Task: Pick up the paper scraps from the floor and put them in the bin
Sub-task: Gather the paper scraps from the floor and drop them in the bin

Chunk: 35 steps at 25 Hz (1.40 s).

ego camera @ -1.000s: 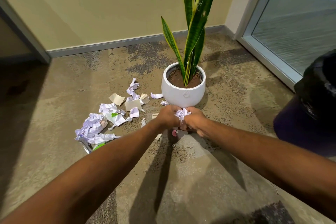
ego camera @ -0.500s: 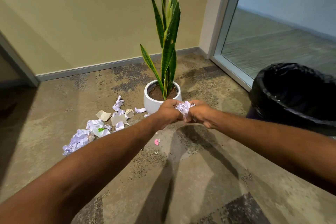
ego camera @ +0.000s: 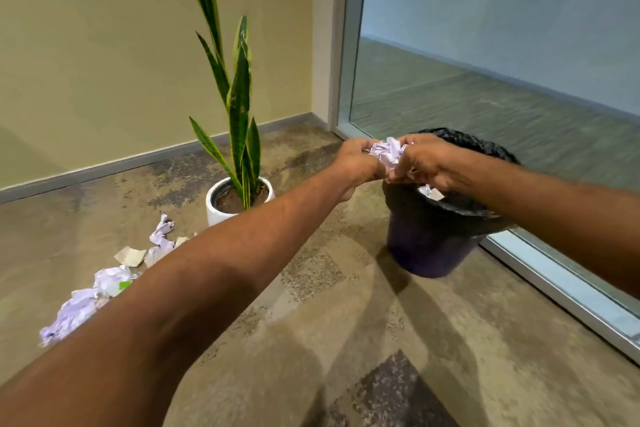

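Paper scraps: crumpled wad pinched between left hand and right hand, fingers of both closed on it, above bin rim. Risk: release near front edge, pieces falling onto floor. More scraps left beside plant pot.

Both hands outstretched, apparently clenched together.

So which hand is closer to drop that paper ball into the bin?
Right, probably. The right hand sits above the black-lined round bin, while the left hand hangs just outside its rim. Both grip the crumpled lilac paper ball.
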Each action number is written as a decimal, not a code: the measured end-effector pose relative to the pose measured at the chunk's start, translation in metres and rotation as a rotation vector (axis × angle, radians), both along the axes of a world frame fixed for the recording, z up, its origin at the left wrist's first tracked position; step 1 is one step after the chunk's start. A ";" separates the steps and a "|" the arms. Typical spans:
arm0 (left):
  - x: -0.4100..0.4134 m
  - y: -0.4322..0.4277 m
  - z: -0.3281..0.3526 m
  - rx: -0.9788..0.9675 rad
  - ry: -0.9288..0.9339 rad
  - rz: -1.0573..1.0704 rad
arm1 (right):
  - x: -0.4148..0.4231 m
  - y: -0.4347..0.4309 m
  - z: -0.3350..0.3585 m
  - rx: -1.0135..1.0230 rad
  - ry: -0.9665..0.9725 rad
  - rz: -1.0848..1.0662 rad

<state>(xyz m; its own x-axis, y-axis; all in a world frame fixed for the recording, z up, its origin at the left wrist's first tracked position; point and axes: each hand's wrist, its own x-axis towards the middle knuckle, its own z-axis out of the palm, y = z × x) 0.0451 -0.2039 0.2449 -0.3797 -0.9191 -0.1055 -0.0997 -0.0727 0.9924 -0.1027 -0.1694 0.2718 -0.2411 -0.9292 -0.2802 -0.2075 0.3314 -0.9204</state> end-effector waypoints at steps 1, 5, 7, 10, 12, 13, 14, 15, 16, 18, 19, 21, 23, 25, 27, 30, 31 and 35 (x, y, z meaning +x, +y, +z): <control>-0.017 0.002 0.003 -0.002 0.007 -0.003 | -0.015 0.003 0.006 0.001 -0.006 -0.016; -0.078 0.009 0.004 0.009 0.031 -0.030 | -0.065 0.017 0.011 0.037 0.040 -0.051; -0.102 0.012 -0.002 0.028 0.024 -0.032 | -0.084 0.021 0.005 0.064 0.064 -0.091; -0.128 0.015 -0.010 0.042 0.012 -0.087 | -0.109 0.021 -0.007 0.095 0.070 -0.171; -0.138 0.017 -0.014 0.101 0.015 -0.168 | -0.119 0.020 -0.013 0.134 0.093 -0.254; -0.140 0.018 -0.015 0.136 0.013 -0.193 | -0.122 0.020 -0.016 0.158 0.109 -0.280; -0.141 0.018 -0.016 0.163 0.019 -0.206 | -0.125 0.019 -0.018 0.173 0.122 -0.300; -0.141 0.017 -0.016 0.179 0.038 -0.210 | -0.127 0.018 -0.020 0.175 0.137 -0.321; -0.139 0.016 -0.015 0.194 0.063 -0.198 | -0.129 0.015 -0.022 0.164 0.139 -0.340; -0.131 0.011 -0.013 0.217 0.122 -0.155 | -0.131 0.009 -0.025 0.119 0.087 -0.374; -0.126 0.006 -0.013 0.213 0.139 -0.134 | -0.130 0.006 -0.025 0.087 0.049 -0.394; -0.111 -0.003 -0.011 0.198 0.167 -0.097 | -0.121 -0.002 -0.024 0.017 0.000 -0.411; -0.090 -0.011 -0.008 0.188 0.207 -0.066 | -0.107 -0.010 -0.021 -0.034 -0.042 -0.391; -0.063 -0.020 -0.006 0.169 0.204 -0.051 | -0.085 -0.017 -0.017 -0.071 -0.066 -0.336; -0.034 -0.027 -0.006 0.135 0.174 -0.037 | -0.061 -0.024 -0.014 -0.098 -0.081 -0.275; 0.019 -0.035 -0.009 0.104 0.093 0.006 | -0.017 -0.034 -0.016 -0.127 -0.098 -0.210; 0.039 -0.036 -0.012 0.105 0.060 0.022 | -0.001 -0.037 -0.019 -0.121 -0.099 -0.176; 0.126 -0.041 -0.033 0.137 -0.112 0.050 | 0.072 -0.044 -0.041 -0.036 -0.058 0.008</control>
<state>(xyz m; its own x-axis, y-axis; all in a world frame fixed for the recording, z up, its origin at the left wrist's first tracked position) 0.1706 -0.2450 0.2116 -0.3131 -0.9104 -0.2704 -0.2020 -0.2143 0.9556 -0.0306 -0.2132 0.2305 -0.2176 -0.9408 -0.2598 -0.1560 0.2963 -0.9423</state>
